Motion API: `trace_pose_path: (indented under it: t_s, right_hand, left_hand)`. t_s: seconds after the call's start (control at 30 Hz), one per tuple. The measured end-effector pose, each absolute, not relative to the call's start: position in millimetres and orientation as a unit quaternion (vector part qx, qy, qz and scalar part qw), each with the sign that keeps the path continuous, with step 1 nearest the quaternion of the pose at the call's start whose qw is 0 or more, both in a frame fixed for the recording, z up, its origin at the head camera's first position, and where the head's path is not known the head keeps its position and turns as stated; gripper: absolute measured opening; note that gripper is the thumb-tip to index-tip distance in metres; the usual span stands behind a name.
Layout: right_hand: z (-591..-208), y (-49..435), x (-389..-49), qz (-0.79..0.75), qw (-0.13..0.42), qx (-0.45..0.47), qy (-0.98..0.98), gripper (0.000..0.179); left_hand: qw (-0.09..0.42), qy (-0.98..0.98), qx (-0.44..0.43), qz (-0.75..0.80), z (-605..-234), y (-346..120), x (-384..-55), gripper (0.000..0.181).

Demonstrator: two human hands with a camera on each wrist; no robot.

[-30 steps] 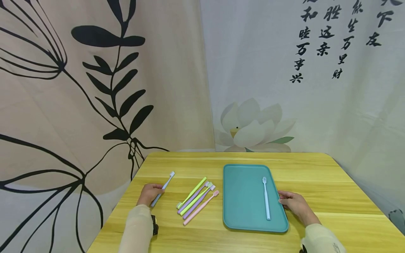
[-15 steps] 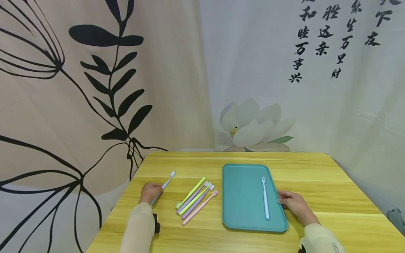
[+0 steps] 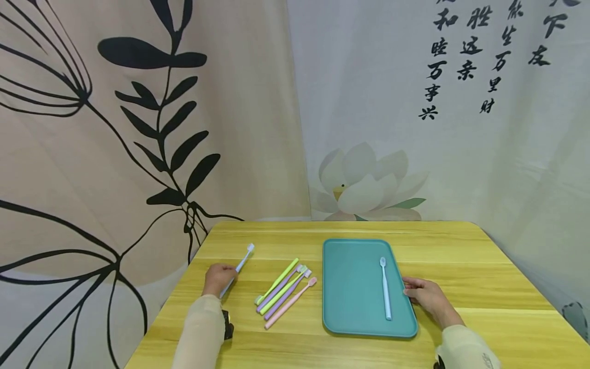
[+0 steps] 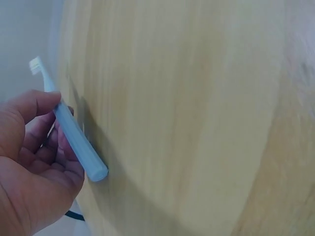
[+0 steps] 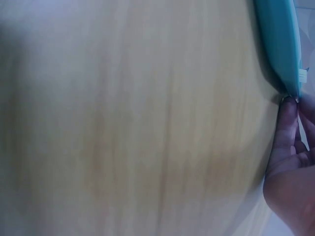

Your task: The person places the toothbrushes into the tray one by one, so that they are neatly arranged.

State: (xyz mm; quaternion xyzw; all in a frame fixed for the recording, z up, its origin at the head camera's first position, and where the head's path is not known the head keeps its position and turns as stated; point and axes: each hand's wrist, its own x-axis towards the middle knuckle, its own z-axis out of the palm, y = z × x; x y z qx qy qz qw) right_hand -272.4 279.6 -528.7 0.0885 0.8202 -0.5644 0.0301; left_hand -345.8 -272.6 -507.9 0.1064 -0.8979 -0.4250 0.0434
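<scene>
My left hand (image 3: 219, 279) pinches a light blue toothbrush (image 4: 81, 142) between thumb and fingers, at the left side of the table. Its bristle head points away from me, and the handle casts a shadow on the wood. At the right edge of a teal tray (image 3: 355, 287), my right hand (image 3: 430, 300) grips the rim with thumb and fingertips, as the right wrist view shows too. Lengthwise on the tray lies another light blue toothbrush (image 3: 386, 294). Between left hand and tray, several toothbrushes lie slanted side by side: green (image 3: 288, 274), purple (image 3: 278, 306) and pink (image 3: 290, 305).
The wooden table (image 3: 369, 353) has rounded far corners. Behind it hangs a cloth backdrop (image 3: 258, 102) printed with plants, a flower and writing. A dark wrist device (image 3: 228, 325) sits at the left sleeve.
The held toothbrush's head has tipped up and slightly away from me as the left hand raises it a little. The right hand stays at the tray's edge. The view shifts slightly.
</scene>
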Motion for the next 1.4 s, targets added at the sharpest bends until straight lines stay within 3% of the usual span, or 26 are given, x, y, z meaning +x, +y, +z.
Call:
trace_pose_path:
  t_s: [0.67, 1.4]
  right_hand:
    - [-529, 280, -272, -0.57, 0.032, 0.084, 0.817, 0.048]
    - [-529, 281, -272, -0.57, 0.037, 0.082, 0.816, 0.048]
  left_hand:
    - [0.091, -0.845, 0.142, -0.507, -484, -238, -355, 0.027]
    - [0.068, -0.78, 0.096, -0.615, -470, -175, -364, 0.025]
